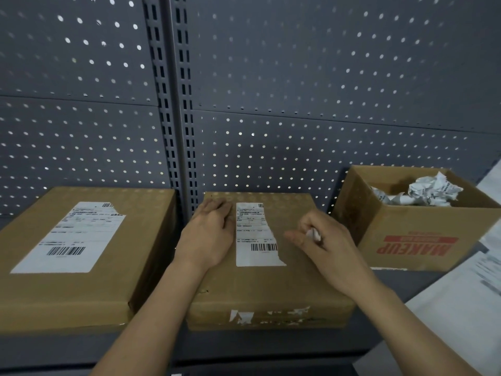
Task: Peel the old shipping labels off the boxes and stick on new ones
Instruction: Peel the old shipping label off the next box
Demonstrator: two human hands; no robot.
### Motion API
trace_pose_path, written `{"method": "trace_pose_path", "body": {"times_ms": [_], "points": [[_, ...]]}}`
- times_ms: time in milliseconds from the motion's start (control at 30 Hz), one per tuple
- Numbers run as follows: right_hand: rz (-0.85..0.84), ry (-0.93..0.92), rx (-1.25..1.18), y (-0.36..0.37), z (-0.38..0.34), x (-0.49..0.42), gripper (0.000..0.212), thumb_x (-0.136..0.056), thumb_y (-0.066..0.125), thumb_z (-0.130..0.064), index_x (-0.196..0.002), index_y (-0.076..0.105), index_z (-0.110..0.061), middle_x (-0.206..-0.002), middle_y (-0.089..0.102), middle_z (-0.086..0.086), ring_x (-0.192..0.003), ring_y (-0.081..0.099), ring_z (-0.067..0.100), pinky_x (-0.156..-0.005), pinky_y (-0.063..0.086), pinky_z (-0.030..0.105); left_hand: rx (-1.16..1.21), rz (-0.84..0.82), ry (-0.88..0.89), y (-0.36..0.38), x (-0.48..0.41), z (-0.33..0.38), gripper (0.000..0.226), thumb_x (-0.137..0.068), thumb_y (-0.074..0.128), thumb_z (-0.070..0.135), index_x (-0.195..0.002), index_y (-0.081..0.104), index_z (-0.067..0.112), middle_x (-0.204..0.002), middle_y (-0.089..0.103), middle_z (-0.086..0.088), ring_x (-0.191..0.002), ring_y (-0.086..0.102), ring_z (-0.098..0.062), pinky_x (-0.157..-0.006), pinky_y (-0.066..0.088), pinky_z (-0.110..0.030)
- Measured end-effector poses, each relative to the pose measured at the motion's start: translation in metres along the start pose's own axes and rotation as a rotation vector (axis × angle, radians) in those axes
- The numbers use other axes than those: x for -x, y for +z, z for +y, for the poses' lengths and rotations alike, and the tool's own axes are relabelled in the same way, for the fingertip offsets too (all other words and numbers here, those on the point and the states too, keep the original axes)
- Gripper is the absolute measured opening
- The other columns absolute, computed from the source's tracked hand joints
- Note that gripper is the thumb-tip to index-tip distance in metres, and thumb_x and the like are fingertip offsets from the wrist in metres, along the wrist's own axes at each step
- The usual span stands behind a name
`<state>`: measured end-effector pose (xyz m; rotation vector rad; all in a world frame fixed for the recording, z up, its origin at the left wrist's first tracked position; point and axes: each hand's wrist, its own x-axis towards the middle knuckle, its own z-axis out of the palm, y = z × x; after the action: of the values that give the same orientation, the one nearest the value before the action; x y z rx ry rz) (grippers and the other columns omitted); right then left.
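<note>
A closed cardboard box (268,289) sits in the middle of the shelf. On its top is a white shipping label (254,234) with its right part torn away, leaving a ragged edge. My left hand (208,237) rests flat on the box top beside the label's left edge. My right hand (322,237) hovers over the right part of the box, its fingers curled round a small scrap of torn label (313,234). A second closed box (81,267) on the left carries a whole white label (73,237) with a small tear at its top right corner.
An open box printed MAKEUP (417,234) at the right holds crumpled white label scraps (428,192). White sheets (466,294) lie at the far right. A grey pegboard wall (298,90) with a slotted upright stands behind the boxes. Torn label remnants (268,314) cling to the middle box's front.
</note>
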<state>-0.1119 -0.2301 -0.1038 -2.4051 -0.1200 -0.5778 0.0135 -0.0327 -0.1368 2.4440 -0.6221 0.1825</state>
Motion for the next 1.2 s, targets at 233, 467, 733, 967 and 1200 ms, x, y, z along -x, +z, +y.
{"method": "trace_pose_path", "body": {"times_ms": [233,467,733,967,1200], "points": [[-0.12,0.054,-0.059,-0.001,0.001,0.001,0.011,-0.097,0.057,-0.023,-0.091,0.05,-0.028,-0.064,0.059,-0.001,-0.059,0.057,0.007,-0.064,0.047,0.018,0.012,0.011,0.007,-0.002,0.001,0.002,0.044,-0.102,0.041,0.035,-0.144,0.045,0.022,-0.153,0.038,0.003,-0.145,0.024,-0.017,-0.116,0.02,-0.032],[-0.275,0.062,0.017,-0.001,-0.004,-0.008,0.02,-0.1,0.051,-0.016,-0.101,0.064,-0.032,-0.078,0.056,-0.041,-0.076,0.054,-0.016,-0.067,0.039,0.008,0.006,-0.003,-0.005,-0.001,0.0,0.0,0.045,-0.102,0.04,0.036,-0.146,0.043,0.023,-0.155,0.035,0.003,-0.146,0.021,-0.017,-0.118,0.017,-0.032],[-0.112,0.149,-0.065,0.002,0.0,-0.026,0.026,-0.092,0.056,-0.047,-0.076,0.062,-0.027,-0.066,0.056,-0.013,-0.058,0.046,0.002,-0.056,0.034,0.022,0.004,-0.003,-0.01,-0.001,0.0,0.001,0.045,-0.102,0.041,0.036,-0.145,0.044,0.023,-0.153,0.038,0.003,-0.146,0.023,-0.018,-0.118,0.02,-0.034],[-0.164,0.158,0.193,0.021,0.027,-0.085,0.015,-0.1,0.047,-0.027,-0.098,0.062,-0.027,-0.093,0.064,-0.007,-0.085,0.059,0.012,-0.073,0.046,0.031,0.013,-0.004,-0.018,-0.003,0.0,0.002,0.045,-0.102,0.04,0.036,-0.144,0.045,0.023,-0.154,0.038,0.002,-0.146,0.022,-0.018,-0.117,0.018,-0.032],[-0.149,-0.003,0.582,0.05,0.032,-0.098,0.018,-0.098,0.04,-0.023,-0.1,0.058,-0.026,-0.104,0.06,-0.006,-0.087,0.061,0.021,-0.072,0.052,0.043,0.015,0.01,-0.018,-0.002,0.001,0.003,0.044,-0.102,0.04,0.036,-0.144,0.045,0.025,-0.154,0.037,0.003,-0.146,0.022,-0.019,-0.117,0.019,-0.032]]}}
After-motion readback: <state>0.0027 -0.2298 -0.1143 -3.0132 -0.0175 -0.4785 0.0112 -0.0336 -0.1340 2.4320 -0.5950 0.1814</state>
